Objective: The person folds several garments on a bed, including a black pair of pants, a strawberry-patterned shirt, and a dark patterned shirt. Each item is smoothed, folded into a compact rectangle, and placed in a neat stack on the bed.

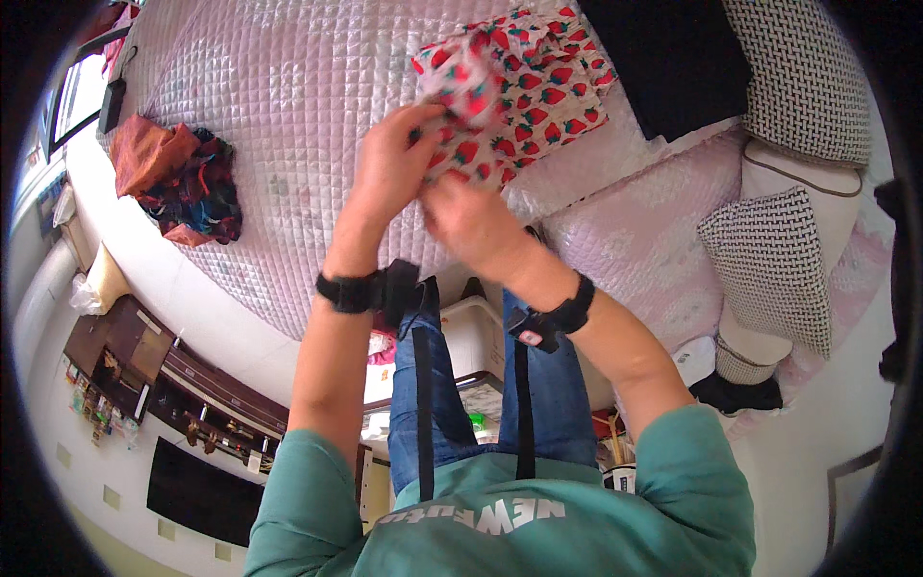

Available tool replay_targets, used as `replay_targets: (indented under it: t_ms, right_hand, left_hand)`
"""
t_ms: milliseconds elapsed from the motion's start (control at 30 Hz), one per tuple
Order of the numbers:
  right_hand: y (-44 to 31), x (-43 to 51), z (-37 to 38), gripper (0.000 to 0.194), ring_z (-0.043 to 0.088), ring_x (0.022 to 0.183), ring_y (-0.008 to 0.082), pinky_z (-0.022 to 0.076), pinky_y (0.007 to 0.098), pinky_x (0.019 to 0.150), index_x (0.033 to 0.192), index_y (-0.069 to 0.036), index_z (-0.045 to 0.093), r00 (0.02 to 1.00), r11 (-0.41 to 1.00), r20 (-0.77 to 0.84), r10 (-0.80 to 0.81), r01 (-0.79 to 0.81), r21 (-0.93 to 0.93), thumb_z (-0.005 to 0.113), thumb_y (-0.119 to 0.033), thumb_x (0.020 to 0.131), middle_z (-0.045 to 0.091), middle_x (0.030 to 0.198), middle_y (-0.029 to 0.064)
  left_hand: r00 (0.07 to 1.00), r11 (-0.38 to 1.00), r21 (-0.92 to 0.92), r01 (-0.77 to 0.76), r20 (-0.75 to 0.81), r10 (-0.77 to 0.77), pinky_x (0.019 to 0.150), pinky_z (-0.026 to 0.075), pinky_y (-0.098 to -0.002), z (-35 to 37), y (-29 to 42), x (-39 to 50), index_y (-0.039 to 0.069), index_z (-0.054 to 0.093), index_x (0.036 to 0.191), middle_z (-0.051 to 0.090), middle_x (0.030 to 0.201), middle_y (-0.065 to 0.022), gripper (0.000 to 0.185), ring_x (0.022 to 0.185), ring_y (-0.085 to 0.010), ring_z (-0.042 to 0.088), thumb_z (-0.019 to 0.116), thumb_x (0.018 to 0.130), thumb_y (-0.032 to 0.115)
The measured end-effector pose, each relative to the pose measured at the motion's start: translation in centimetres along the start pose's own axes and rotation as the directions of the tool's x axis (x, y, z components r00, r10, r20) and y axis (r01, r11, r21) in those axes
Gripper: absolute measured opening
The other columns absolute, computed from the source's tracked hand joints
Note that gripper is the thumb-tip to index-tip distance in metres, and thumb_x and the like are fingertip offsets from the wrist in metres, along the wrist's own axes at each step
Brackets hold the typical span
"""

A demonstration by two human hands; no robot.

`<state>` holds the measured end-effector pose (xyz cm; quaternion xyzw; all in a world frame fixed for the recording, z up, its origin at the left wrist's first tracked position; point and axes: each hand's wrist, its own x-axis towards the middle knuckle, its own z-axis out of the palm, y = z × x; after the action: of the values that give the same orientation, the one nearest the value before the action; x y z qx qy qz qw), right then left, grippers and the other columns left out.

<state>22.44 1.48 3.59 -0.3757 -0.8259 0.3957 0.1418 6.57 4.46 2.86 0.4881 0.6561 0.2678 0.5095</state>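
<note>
A strawberry-print cloth point(551, 94), white with red berries and green leaves, lies partly spread on the pink quilted bedspread point(310, 130). My left hand point(396, 155) pinches its near edge between thumb and fingers. Just to the right and closer to me, my right hand point(469, 220) has its fingers bent at the same edge and seems to hold it. A raised part of the cloth above my hands is blurred by motion. Both wrists carry black straps.
A crumpled orange and dark patterned cloth point(180, 184) lies on the left. Folded black fabric point(674, 65) rests at the far right, beside woven-pattern cushions point(771, 267). A dark cabinet point(119, 346) and a television point(205, 490) stand at lower left.
</note>
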Motion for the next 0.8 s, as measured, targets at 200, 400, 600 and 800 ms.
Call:
replay_targets:
  t_ms: [200,400,600,800]
  right_hand:
    - [-4.1,-2.4,5.3,0.038,0.066,0.073,0.031,0.0566,0.0386,0.06,0.114,-0.004,0.06,0.97,0.996,0.231,-0.072,0.06,0.06,0.068,-0.009,0.077,0.06,0.087,0.0133]
    - [-2.3,-2.0,8.1,0.036,0.067,0.082,0.0337,0.0568,0.0444,0.071,0.116,-0.006,0.06,0.865,0.999,0.502,-0.015,-0.005,0.039,0.066,-0.019,0.083,0.064,0.09,0.0152]
    - [3.5,1.5,6.8,0.023,0.065,0.088,0.0318,0.0531,0.0393,0.078,0.11,-0.004,0.065,0.985,0.974,0.056,0.165,-0.171,0.151,0.057,-0.002,0.088,0.066,0.097,0.0152]
    - [9.8,9.7,6.6,0.041,0.065,0.106,0.0226,0.0533,0.0315,0.087,0.134,-0.006,0.056,0.907,0.774,0.002,0.422,-0.361,0.52,0.056,-0.007,0.093,0.062,0.129,0.013]
  left_hand:
    - [0.975,0.986,0.144,0.082,-0.215,-0.05,0.088,0.055,-0.036,-2.9,-4.3,-9.3,0.01,0.025,0.153,0.033,0.151,-0.0265,0.085,0.121,-0.034,0.055,0.071,0.082,0.001]
    - [0.762,0.847,-0.401,0.35,-0.404,-0.507,0.081,0.055,-0.0336,-0.8,-13.1,-11.2,-0.005,0.018,0.148,0.047,0.135,-0.0271,0.09,0.11,-0.0271,0.061,0.077,0.082,0.012]
    - [0.781,0.922,-0.306,0.239,-0.504,-0.37,0.077,0.054,-0.0322,1.6,-16.2,-9.6,-0.003,0.047,0.118,0.062,0.111,-0.0171,0.058,0.093,-0.0237,0.065,0.083,0.079,0.021]
    - [0.673,0.564,-0.793,0.232,-0.288,-0.682,0.059,0.047,-0.0269,0.3,-17.7,-9.7,0.003,0.062,0.1,0.065,0.088,-0.0023,0.025,0.069,-0.0096,0.057,0.073,0.088,0.021]
